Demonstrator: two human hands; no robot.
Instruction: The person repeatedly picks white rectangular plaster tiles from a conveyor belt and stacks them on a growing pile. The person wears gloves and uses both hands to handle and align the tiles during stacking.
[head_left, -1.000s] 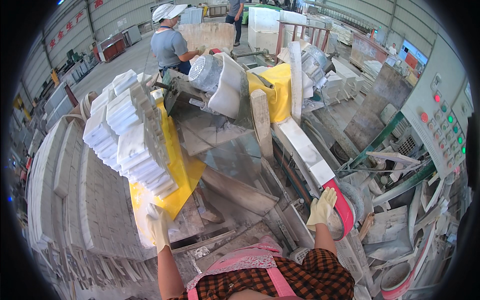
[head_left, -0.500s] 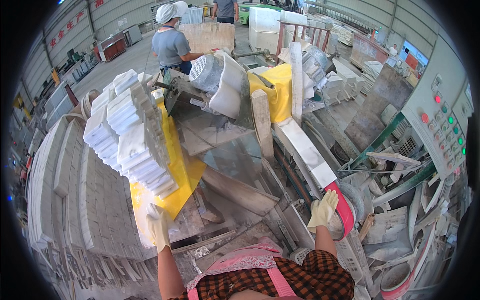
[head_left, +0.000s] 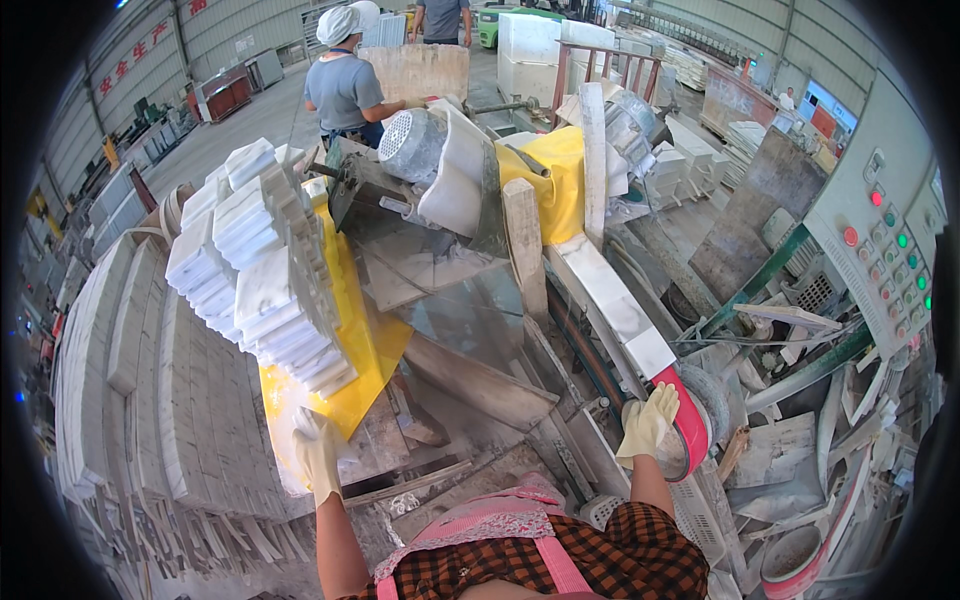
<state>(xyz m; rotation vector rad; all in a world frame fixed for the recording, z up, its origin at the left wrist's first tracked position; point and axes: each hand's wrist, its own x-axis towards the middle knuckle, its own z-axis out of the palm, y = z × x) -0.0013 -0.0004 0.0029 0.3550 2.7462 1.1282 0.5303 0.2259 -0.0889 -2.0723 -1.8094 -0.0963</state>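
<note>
My left hand [head_left: 318, 447], in a pale yellow glove, rests on the near end of a yellow sheet [head_left: 368, 385], its fingers stretched forward. Just beyond it stand tall stacks of white marble-like tiles [head_left: 275, 290], and nothing shows in its grip. At the near end of a narrow belt machine, my gloved right hand [head_left: 650, 422] lies with fingers extended against the red belt [head_left: 692, 430]. A row of white tiles [head_left: 610, 300] lies along the belt, its nearest tile ending just ahead of my fingertips. The underside of each hand is hidden.
A control panel [head_left: 880, 225] with lit buttons stands at right. Motors [head_left: 415, 140] and upright stone slabs [head_left: 522, 245] frame the belt. Stacked grey-white strips [head_left: 130, 370] fill the left. A person in a white cap [head_left: 343, 90] stands beyond the machine. Broken slabs [head_left: 785, 450] lie at right.
Seams in the tile row on the belt have shifted slightly. The far person in the background has moved a little left. My hands stay nearly where they were.
</note>
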